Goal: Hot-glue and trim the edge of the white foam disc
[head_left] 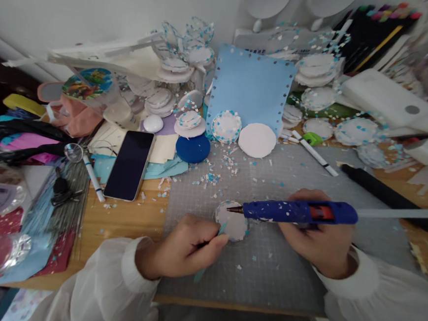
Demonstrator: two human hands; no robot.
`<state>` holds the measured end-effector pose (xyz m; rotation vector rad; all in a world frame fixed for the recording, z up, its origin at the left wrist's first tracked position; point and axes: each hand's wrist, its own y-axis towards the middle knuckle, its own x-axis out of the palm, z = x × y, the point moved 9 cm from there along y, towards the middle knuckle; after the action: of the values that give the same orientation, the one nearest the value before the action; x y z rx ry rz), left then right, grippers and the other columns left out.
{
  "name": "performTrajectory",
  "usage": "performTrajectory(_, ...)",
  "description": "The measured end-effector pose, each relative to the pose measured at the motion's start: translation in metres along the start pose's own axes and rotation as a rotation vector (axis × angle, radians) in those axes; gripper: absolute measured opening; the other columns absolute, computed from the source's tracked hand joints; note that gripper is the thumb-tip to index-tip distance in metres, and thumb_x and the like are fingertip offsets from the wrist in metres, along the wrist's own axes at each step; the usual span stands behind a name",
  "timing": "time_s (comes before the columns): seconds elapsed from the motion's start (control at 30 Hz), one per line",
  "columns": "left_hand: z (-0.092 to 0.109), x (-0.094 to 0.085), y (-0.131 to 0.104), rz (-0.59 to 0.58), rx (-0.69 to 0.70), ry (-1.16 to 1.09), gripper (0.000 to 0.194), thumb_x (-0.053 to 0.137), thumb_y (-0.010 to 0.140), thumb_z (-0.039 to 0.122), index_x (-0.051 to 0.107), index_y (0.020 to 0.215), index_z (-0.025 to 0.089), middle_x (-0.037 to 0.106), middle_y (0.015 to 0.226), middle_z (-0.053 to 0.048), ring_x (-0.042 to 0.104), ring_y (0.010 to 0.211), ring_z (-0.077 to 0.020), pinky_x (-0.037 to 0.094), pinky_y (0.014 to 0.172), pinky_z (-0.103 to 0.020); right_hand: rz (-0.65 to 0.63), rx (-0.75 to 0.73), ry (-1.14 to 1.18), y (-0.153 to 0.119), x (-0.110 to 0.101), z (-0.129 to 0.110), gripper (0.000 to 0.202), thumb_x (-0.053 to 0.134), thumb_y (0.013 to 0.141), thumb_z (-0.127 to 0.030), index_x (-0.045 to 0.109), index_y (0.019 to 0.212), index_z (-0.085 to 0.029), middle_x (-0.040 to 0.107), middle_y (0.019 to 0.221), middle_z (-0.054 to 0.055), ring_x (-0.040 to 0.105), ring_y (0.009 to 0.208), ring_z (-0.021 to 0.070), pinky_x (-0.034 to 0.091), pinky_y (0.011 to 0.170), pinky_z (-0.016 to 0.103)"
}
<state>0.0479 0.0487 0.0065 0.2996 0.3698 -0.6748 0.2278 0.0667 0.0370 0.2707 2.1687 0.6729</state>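
My right hand (317,235) is wrapped around the handle of a blue hot glue gun (280,210), which is flecked with white. A long pale glue stick (391,212) sticks out of its back. The nozzle points left, over a small white disc (233,221) with bits of blue at its rim. Whether the nozzle touches the disc, I cannot tell. My left hand (196,245) is closed at the disc's lower left edge, pinching a thin teal strip (200,274) whose middle is hidden by the fingers. The disc lies on a grey cutting mat (278,279).
Behind the disc stand a blue card (251,84), a confetti-covered disc (226,126) and a plain white disc (257,140). A phone (129,165) and keys (61,188) lie left. A white pen (315,153) and a black stick (389,196) lie right. Paper bits litter the mat.
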Motion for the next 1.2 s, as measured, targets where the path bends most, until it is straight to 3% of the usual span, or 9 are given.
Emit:
performTrajectory(0.2,-0.003,-0.001,-0.001,0.020,-0.013,-0.045,0.040,0.040,0.094,0.022,0.041,0.055,0.016,0.042,0.045,0.003,0.038,0.041,-0.0065,0.028,0.044,-0.020,0.107,0.061,-0.106,0.005,-0.010,0.013,0.019,0.069,0.067,-0.033,0.055,0.073,-0.024,0.061,0.060,0.001,0.061,0.057,0.0216,0.046,0.056,0.032)
performTrajectory(0.33,-0.007,-0.003,-0.002,0.069,-0.064,-0.105,0.046,0.037,0.097,0.028,0.047,0.054,0.015,0.048,0.046,0.001,0.042,0.042,-0.0065,0.032,0.043,-0.018,0.159,0.166,-0.256,0.015,-0.023,0.044,0.026,0.070,0.069,-0.038,0.052,0.060,-0.023,0.053,0.048,0.001,0.055,0.048,0.0195,0.040,0.051,0.030)
performTrajectory(0.43,-0.007,-0.007,-0.003,0.111,-0.107,-0.138,0.053,0.036,0.098,0.037,0.051,0.053,0.014,0.048,0.044,0.001,0.042,0.041,-0.0066,0.033,0.043,-0.017,0.176,0.243,-0.382,0.016,-0.039,0.070,0.023,0.070,0.070,-0.039,0.054,0.067,-0.022,0.055,0.056,0.004,0.056,0.053,0.0204,0.037,0.052,0.030)
performTrajectory(0.57,-0.009,-0.011,-0.011,0.130,-0.197,-0.211,0.058,0.037,0.095,0.047,0.054,0.052,0.013,0.042,0.040,0.002,0.038,0.040,-0.0072,0.032,0.041,-0.019,0.104,0.320,-0.539,0.008,-0.054,0.097,0.021,0.069,0.069,-0.038,0.054,0.073,-0.023,0.054,0.059,0.005,0.056,0.054,0.0233,0.033,0.050,0.031)
performTrajectory(0.67,-0.012,-0.012,-0.019,0.158,-0.275,-0.277,0.060,0.040,0.093,0.053,0.056,0.051,0.013,0.041,0.040,0.002,0.038,0.039,-0.0075,0.030,0.040,-0.020,-0.021,0.392,-0.514,-0.001,-0.051,0.113,0.018,0.063,0.074,-0.037,0.054,0.081,-0.023,0.053,0.058,0.004,0.054,0.050,0.0225,0.032,0.047,0.031)
performTrajectory(0.87,-0.001,-0.013,-0.027,0.218,-0.291,-0.312,0.060,0.043,0.090,0.055,0.057,0.049,0.013,0.043,0.041,0.000,0.039,0.039,-0.0086,0.029,0.040,-0.022,-0.125,0.200,-0.560,-0.006,-0.036,0.104,0.012,0.056,0.080,-0.032,0.050,0.075,-0.023,0.054,0.060,0.006,0.055,0.052,0.0220,0.033,0.050,0.031)
performTrajectory(1.07,0.016,-0.010,-0.028,0.205,-0.264,-0.276,0.059,0.043,0.090,0.053,0.057,0.048,0.013,0.042,0.039,0.000,0.038,0.038,-0.0084,0.028,0.039,-0.023,-0.156,0.167,-0.609,-0.018,-0.038,0.105,0.018,0.054,0.079,-0.030,0.044,0.066,-0.021,0.050,0.058,0.008,0.050,0.049,0.0220,0.029,0.051,0.034)
performTrajectory(1.2,0.019,-0.005,-0.030,0.217,-0.289,-0.303,0.058,0.045,0.088,0.054,0.056,0.047,0.013,0.041,0.039,0.000,0.038,0.037,-0.0083,0.027,0.038,-0.023,-0.138,0.159,-0.601,-0.024,-0.041,0.105,0.014,0.057,0.077,-0.030,0.048,0.073,-0.020,0.054,0.066,0.009,0.053,0.057,0.0224,0.035,0.054,0.034)
